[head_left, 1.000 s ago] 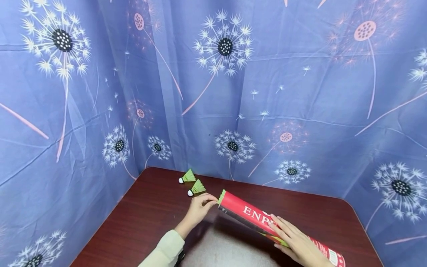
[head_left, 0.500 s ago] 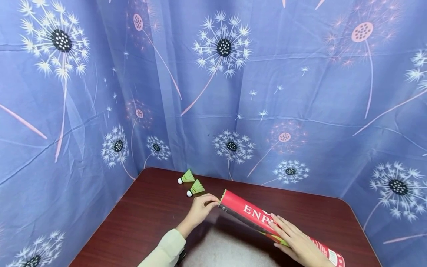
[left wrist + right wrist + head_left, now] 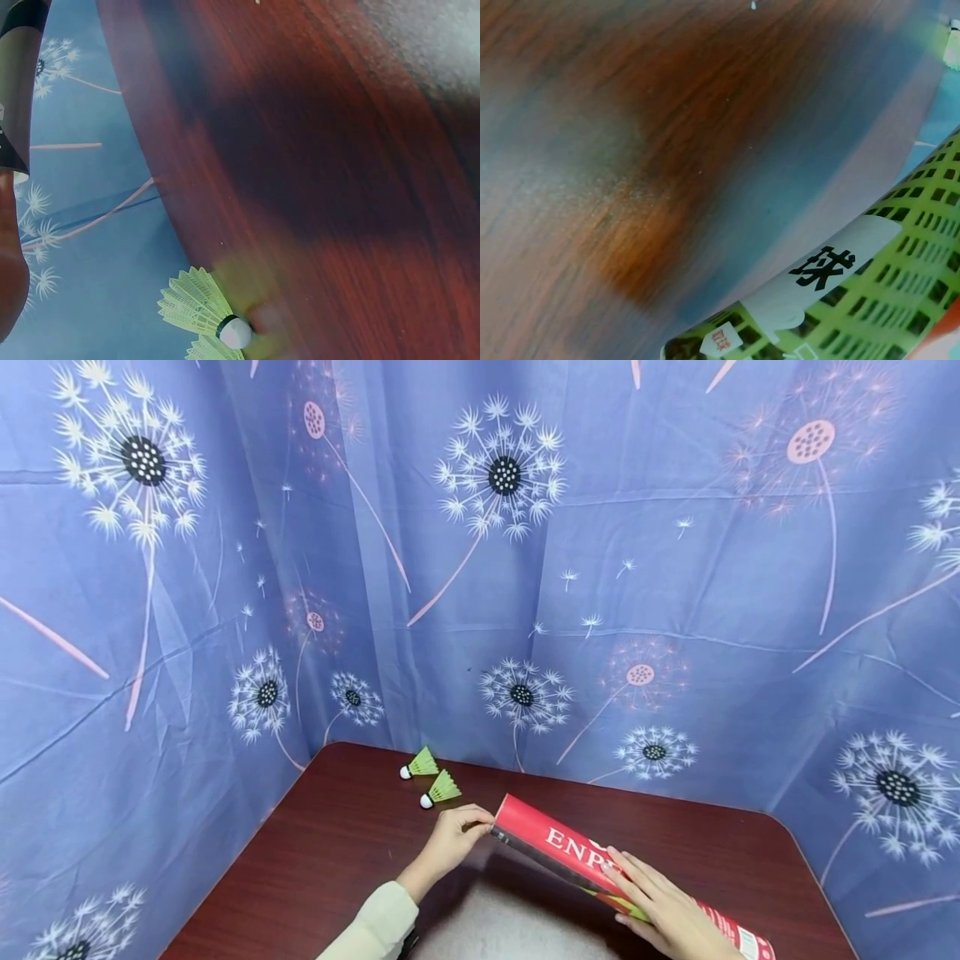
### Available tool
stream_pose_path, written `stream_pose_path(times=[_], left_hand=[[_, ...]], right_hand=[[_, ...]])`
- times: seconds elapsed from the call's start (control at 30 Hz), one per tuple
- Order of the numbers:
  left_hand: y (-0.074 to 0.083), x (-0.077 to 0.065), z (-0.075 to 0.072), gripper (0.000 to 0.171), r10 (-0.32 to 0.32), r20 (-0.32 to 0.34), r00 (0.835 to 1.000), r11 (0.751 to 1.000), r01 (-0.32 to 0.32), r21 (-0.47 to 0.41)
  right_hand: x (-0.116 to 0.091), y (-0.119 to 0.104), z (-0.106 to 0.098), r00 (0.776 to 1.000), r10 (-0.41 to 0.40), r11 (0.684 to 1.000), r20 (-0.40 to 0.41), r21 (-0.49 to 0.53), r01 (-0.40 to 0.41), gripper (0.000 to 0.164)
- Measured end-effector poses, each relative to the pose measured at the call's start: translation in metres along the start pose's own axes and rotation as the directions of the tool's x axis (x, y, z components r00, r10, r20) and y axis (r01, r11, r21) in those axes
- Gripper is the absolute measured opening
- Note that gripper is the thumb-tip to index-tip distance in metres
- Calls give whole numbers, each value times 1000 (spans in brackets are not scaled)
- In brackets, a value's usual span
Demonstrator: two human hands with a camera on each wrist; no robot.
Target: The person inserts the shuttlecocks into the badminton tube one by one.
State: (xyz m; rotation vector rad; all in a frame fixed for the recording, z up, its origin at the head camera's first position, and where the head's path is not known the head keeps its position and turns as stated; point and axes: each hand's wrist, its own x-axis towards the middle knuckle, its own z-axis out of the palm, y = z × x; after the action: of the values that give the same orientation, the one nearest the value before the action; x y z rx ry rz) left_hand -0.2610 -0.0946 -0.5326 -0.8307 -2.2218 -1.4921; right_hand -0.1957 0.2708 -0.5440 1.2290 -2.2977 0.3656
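A red tube (image 3: 536, 827) for shuttlecocks lies at a slant, its mouth raised to the left. My right hand (image 3: 663, 906) holds its lower half, fingers across the top and thumb along the near side. The fingertips of my left hand (image 3: 450, 843) are right at the mouth, thumb close to the index finger; what they hold there is hidden. In the left wrist view, a finger (image 3: 10, 262) reaches the rim of the tube (image 3: 16, 82). Green mesh print and a black character cover the tube's side (image 3: 877, 277) in the right wrist view.
Two yellow-green shuttlecocks with white heads, a farther one (image 3: 422, 762) and a nearer one (image 3: 442, 788), lie at the back left of the dark red wooden table (image 3: 315, 852). Blue dandelion-print curtains (image 3: 420, 552) hang behind and on the left.
Green feather tips showing at the tube's mouth have gone out of sight inside it, with my left fingertips following to the rim. My right hand stays on the tube.
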Motion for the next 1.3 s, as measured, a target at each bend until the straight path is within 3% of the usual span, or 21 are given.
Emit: stream_pose_path(times=[0.1, 0.17, 0.33, 0.47, 0.63, 0.83, 1.1, 1.2, 1.3], left_hand=[[-2, 1, 1, 16, 32, -10, 999, 999, -32, -1], [6, 3, -2, 15, 44, -11, 999, 999, -44, 2], [7, 5, -10, 9, 15, -5, 1000, 1000, -15, -10], [-16, 6, -18, 7, -20, -28, 999, 1000, 20, 16], [-36, 14, -35, 7, -5, -96, 995, 985, 22, 174], [-55, 28, -52, 14, -7, -111, 994, 943, 44, 329], [-75, 30, -61, 15, -90, 49, 995, 843, 50, 535], [-80, 33, -60, 19, -96, 92, 991, 806, 23, 591], [-85, 37, -60, 24, -90, 133, 987, 785, -12, 619]], right_hand=[[-1, 1, -1, 1000, -3, 1000, 3, -12, 3, 73], [-1, 2, -2, 1000, -2, 1000, 9, -22, 2, 73], [-2, 3, -3, 1000, 5, 1000, 17, -31, -5, 74], [-4, 3, -3, 1000, 12, 999, 7, -35, -12, 70], [-8, 2, -5, 999, 28, 999, 25, -32, -27, 68], [-8, 2, -8, 997, 50, 998, 55, -45, -48, 77], [-10, 0, -9, 998, 37, 999, 41, -40, -35, 66], [-11, 1, -9, 999, 31, 999, 38, -41, -30, 67], [-12, 1, -8, 998, 36, 999, 44, -32, -35, 70]])
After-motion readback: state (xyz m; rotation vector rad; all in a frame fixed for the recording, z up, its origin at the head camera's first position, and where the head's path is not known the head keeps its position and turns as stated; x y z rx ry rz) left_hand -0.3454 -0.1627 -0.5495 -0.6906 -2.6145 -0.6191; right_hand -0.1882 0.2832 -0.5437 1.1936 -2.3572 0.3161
